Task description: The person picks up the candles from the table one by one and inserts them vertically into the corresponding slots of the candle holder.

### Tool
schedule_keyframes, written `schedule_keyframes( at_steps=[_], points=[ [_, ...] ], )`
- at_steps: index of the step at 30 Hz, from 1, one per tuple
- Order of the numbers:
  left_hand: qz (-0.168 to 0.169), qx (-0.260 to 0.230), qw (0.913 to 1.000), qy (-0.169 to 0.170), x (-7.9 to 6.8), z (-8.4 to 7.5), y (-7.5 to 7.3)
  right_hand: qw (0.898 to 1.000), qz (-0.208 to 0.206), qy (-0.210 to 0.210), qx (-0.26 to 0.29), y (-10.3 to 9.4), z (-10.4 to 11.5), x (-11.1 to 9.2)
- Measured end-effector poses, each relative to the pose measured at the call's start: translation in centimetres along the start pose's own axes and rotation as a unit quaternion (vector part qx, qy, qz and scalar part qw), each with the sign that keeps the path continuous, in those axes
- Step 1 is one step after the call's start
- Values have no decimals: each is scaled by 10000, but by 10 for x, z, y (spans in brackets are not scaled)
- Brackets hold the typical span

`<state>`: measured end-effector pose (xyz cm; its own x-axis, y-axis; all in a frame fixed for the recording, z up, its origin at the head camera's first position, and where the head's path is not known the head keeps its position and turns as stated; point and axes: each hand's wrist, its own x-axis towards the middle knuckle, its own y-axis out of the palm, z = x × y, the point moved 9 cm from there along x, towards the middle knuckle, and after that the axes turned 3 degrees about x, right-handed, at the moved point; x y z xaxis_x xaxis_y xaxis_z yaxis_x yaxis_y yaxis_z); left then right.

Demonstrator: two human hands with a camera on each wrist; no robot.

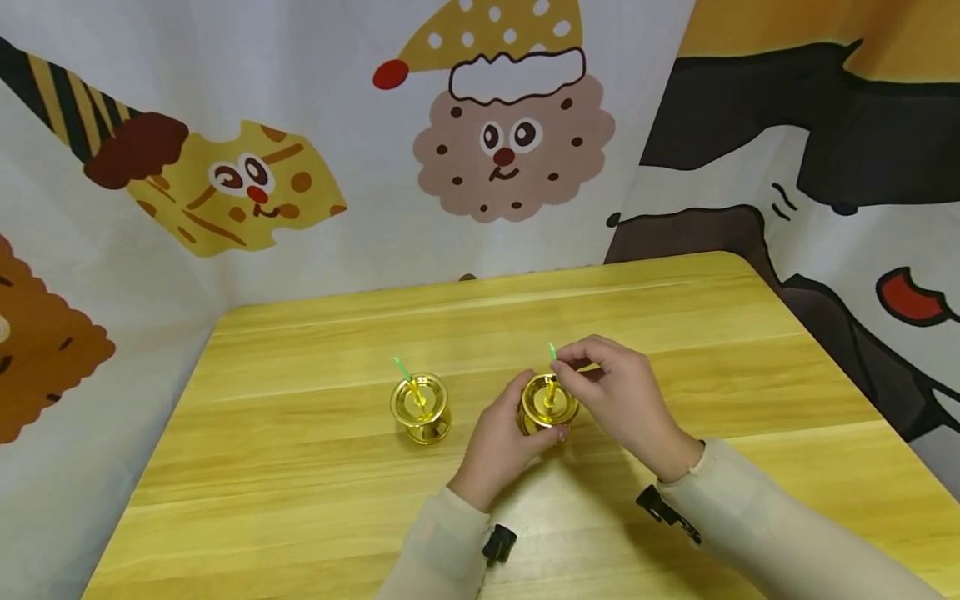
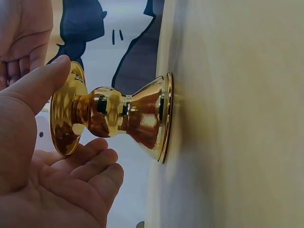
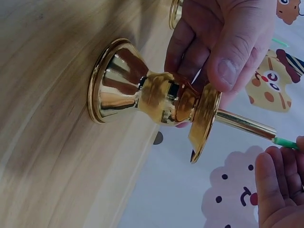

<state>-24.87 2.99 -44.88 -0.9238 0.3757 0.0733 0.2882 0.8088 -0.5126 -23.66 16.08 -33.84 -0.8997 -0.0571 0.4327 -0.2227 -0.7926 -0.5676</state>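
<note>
A shiny gold candle holder stands upright on the table, with a wide dish, a narrow waist and a flared foot. My left hand holds it by the dish, thumb on the near side and fingers round the far side. From the dish's middle rises a slim gold tube. My right hand pinches a thin green stick at the tube's upper end, its pale tip showing above the fingers. To the left stands a matching gold candle holder, its own green stick leaning left.
The wood-grain table reaches back to a hanging cloth printed with cartoon biscuits. Both sleeves are pale, and a black clip sits at the left wrist, another black clip at the right.
</note>
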Motion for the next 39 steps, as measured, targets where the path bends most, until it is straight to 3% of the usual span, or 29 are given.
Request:
schedule_keyframes(
  at_steps=[14,34,39],
  points=[
    [47,-16,10000,65,-3,-4,2,9997,106,201,38,5,-4,-5],
    [55,-4,10000,41,-5,-2,1,9969,289,541,502,11,-16,-15],
    [269,-22,9993,-267,-10,2,-3,9949,459,716,535,14,-19,-18]
  ],
)
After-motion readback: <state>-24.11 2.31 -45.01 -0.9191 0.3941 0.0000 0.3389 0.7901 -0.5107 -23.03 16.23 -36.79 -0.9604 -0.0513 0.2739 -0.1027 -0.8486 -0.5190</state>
